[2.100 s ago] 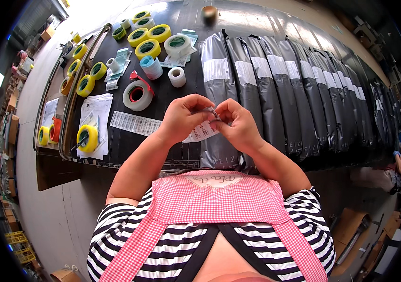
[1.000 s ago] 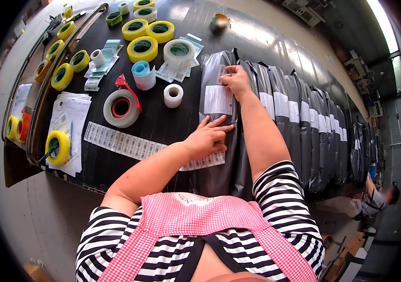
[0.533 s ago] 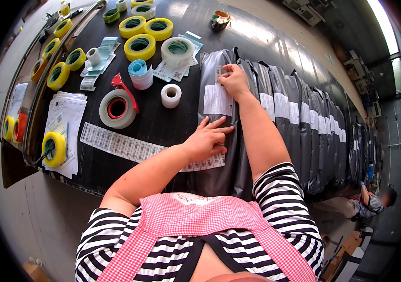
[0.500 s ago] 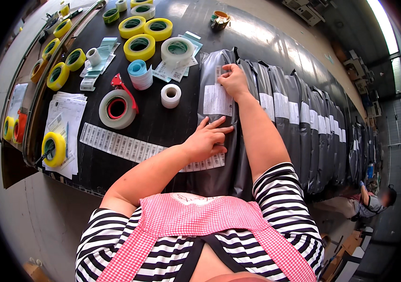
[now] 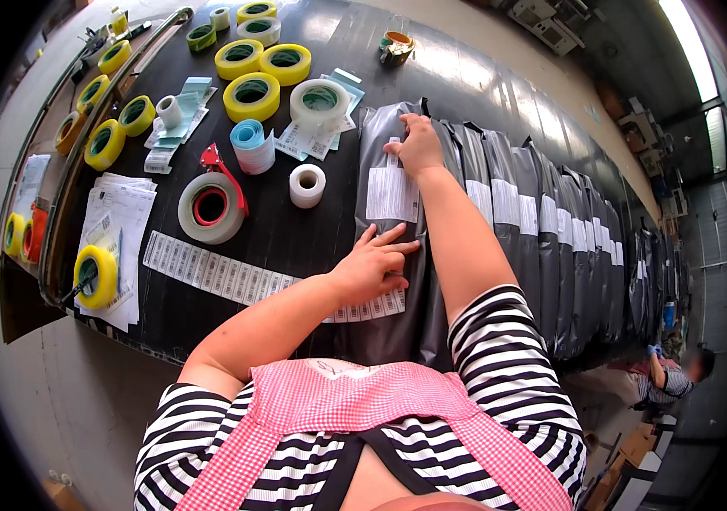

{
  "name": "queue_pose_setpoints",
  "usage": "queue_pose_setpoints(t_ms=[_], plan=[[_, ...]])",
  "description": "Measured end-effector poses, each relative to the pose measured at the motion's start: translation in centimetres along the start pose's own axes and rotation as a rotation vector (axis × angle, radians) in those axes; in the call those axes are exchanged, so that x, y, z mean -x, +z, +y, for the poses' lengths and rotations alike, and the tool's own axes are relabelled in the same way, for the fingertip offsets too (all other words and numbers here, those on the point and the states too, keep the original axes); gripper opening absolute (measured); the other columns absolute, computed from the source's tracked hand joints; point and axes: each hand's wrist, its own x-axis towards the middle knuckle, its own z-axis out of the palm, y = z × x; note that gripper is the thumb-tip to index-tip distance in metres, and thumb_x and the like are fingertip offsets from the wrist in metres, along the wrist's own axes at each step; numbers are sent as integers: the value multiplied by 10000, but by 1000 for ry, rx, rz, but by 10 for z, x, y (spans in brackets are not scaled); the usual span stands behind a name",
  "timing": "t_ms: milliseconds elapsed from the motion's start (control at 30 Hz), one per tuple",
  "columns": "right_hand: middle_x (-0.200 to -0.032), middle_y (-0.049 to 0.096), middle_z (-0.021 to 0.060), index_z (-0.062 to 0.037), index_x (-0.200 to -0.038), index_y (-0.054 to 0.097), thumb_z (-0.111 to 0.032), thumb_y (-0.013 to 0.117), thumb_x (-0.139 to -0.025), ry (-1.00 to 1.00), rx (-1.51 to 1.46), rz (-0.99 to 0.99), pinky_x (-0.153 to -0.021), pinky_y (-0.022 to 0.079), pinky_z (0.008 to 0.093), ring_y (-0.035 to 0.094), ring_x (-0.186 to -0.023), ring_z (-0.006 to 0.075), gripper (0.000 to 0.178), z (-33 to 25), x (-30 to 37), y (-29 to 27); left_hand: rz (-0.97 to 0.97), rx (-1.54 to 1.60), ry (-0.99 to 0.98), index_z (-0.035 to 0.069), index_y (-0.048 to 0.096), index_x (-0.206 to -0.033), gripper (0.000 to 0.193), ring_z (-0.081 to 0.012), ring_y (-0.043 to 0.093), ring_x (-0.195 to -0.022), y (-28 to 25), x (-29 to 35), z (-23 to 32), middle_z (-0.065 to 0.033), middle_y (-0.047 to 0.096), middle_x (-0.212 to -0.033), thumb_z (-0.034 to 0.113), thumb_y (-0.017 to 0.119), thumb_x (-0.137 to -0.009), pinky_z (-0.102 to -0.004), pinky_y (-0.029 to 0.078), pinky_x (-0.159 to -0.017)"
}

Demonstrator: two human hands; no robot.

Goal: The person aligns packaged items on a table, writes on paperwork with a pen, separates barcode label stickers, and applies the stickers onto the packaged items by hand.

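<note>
My left hand [image 5: 373, 266] lies with spread fingers on the lower half of a grey plastic mailing bag [image 5: 380, 319], just below its large white shipping label [image 5: 391, 194]. My right hand [image 5: 421, 145] is over the bag's upper part, thumb and fingers apart. Its thumb is beside a narrow strip sticker [image 5: 394, 150] just above the shipping label, partly hidden by the hand. Under my left forearm runs a long strip of barcode stickers [image 5: 210, 264], its right end reaching onto the bag.
A row of upright grey bags [image 5: 542, 247] stands to the right. Left are a red tape dispenser [image 5: 227, 183], a small white roll [image 5: 307, 186], yellow tape rolls [image 5: 252, 112] and papers [image 5: 129, 204]. A co-worker [image 5: 666, 379] is at far right.
My right hand's fingers have opened away from the narrow sticker, which shows less pinched under them. My left hand stays spread on the bag.
</note>
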Motion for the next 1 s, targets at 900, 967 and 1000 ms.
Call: queue_pose_setpoints(t_ms=[900,967,1000], plan=[[-834,646,9,-12,-933,608,-11,671,-843,252,-796,-334,-690,494,223,604,-761,62,110,-44,186,-152,293,680,-263,-6,668,-964,184,-123,634,-806,-33,-18,50,-82,675,-823,94,716,-817,-292,507,-734],[-796,686,60,12,-888,643,-61,665,-834,318,-775,-296,-692,508,270,637,-740,113,94,-40,189,-153,301,522,-266,-5,666,-950,183,-150,642,-775,-29,-22,52,-100,675,-817,109,719,-818,-301,508,-718],[-796,686,60,12,-888,643,-61,665,-834,316,-773,-293,-692,508,270,637,-740,113,94,-37,187,-154,308,365,-272,-4,663,-936,184,-177,649,-743,-28,-25,54,-119,675,-811,125,722,-818,-309,509,-701]])
